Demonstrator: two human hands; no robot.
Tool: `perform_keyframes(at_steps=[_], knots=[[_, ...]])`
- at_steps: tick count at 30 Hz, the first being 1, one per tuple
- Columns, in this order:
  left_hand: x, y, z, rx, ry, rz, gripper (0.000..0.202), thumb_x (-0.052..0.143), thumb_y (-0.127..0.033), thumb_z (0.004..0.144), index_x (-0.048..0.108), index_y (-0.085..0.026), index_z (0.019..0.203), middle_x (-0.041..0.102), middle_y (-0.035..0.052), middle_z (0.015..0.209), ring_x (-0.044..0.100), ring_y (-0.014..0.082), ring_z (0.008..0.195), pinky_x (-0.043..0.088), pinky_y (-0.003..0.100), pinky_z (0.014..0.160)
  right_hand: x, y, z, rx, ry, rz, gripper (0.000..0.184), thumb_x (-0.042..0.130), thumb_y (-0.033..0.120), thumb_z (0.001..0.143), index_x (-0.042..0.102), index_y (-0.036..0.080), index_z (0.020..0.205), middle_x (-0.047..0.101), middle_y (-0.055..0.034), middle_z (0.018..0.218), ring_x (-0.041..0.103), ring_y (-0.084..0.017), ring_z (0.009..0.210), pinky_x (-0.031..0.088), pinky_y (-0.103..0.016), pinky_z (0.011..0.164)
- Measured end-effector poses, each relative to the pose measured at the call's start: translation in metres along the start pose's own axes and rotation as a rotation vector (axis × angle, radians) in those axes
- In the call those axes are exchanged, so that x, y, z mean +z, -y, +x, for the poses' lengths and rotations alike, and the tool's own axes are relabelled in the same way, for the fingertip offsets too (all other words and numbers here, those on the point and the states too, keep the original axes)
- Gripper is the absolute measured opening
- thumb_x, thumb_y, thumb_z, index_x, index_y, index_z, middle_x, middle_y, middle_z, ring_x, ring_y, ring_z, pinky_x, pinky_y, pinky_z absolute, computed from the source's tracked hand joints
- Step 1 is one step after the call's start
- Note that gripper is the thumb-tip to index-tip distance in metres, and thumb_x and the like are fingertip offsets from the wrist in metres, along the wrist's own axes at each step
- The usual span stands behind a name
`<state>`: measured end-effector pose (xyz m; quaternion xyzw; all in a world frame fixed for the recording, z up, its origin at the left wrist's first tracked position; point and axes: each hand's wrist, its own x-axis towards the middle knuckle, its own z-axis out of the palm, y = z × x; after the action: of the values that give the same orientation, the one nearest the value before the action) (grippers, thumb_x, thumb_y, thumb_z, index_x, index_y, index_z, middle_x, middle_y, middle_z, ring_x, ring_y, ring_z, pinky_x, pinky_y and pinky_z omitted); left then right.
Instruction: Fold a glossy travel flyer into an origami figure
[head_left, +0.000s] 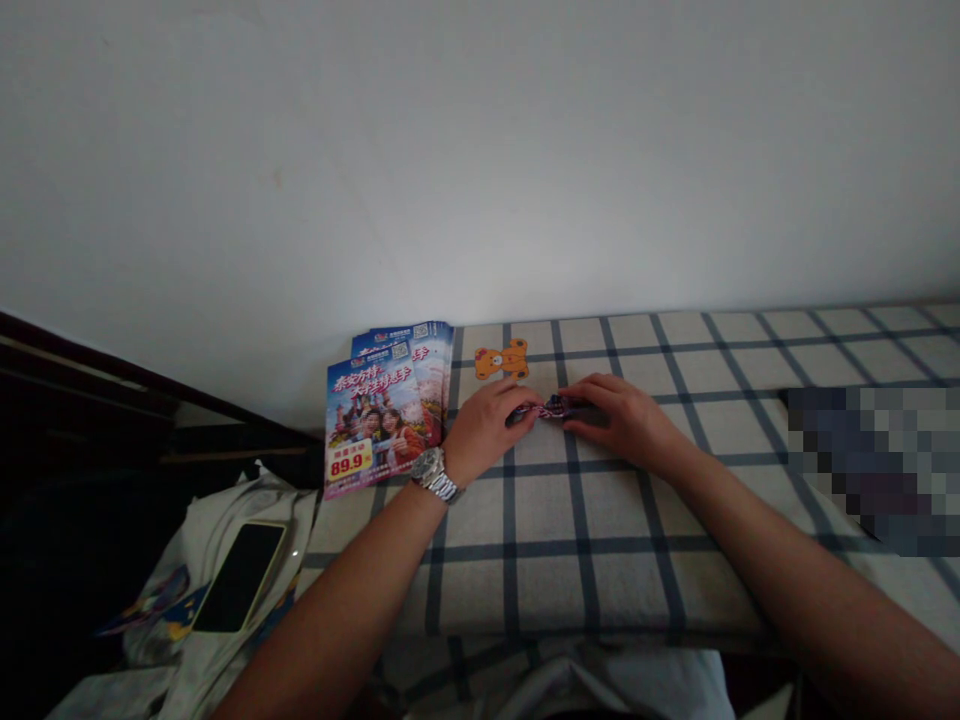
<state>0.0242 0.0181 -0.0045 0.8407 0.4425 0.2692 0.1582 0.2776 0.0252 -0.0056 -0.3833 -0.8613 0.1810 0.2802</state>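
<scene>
A small twisted strip (553, 407), patterned in dark blue, pink and white, stretches between my two hands just above the checked tablecloth. Whether it is paper or cloth I cannot tell. My left hand (493, 418), with a silver watch (435, 474) on its wrist, pinches one end between thumb and fingers. At the other end, the fingers and thumb of my right hand (616, 418) are closed on the strip. An orange bear-shaped cutout (501, 359) lies flat just beyond my left hand.
Left of my hands lies a stack of printed flyers (375, 425), close to the wall (480, 160). A phone (240, 578) rests on a white bag (202, 530) at the lower left. A blurred-out rectangular item (885, 470) is on the tablecloth (547, 560) at right.
</scene>
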Motion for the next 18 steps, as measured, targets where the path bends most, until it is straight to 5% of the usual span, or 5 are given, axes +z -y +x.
perform_keyframes(at_steps=[7, 12, 18], knots=[[0.0003, -0.0028, -0.0007, -0.008, -0.002, -0.031, 0.015, 0.066, -0.019, 0.095, 0.070, -0.021, 0.108, 0.068, 0.0034, 0.099, 0.067, 0.0190, 0.093, 0.055, 0.033, 0.083, 0.0022, 0.0003, 0.0015, 0.051, 0.010, 0.072, 0.022, 0.068, 0.032, 0.098, 0.073, 0.026, 0.118, 0.076, -0.0066, 0.107, 0.073, -0.024, 0.094, 0.058, -0.037, 0.083], [-0.0006, -0.0058, -0.0016, 0.024, 0.006, -0.039, 0.026, 0.075, -0.034, 0.092, 0.070, -0.022, 0.115, 0.071, 0.0052, 0.108, 0.067, 0.0224, 0.102, 0.054, 0.038, 0.092, 0.0008, 0.0050, 0.0008, 0.101, 0.016, 0.161, 0.019, 0.070, 0.034, 0.096, 0.076, 0.025, 0.112, 0.078, -0.0055, 0.103, 0.074, -0.023, 0.090, 0.059, -0.036, 0.082], [-0.0004, -0.0095, -0.0009, -0.043, -0.007, -0.184, 0.015, 0.071, -0.035, 0.097, 0.071, -0.024, 0.106, 0.076, 0.0021, 0.103, 0.071, 0.0200, 0.098, 0.055, 0.034, 0.088, 0.0004, 0.0056, 0.0003, 0.159, -0.012, 0.310, 0.020, 0.072, 0.039, 0.094, 0.078, 0.025, 0.106, 0.080, -0.0052, 0.102, 0.074, -0.024, 0.091, 0.060, -0.035, 0.081]])
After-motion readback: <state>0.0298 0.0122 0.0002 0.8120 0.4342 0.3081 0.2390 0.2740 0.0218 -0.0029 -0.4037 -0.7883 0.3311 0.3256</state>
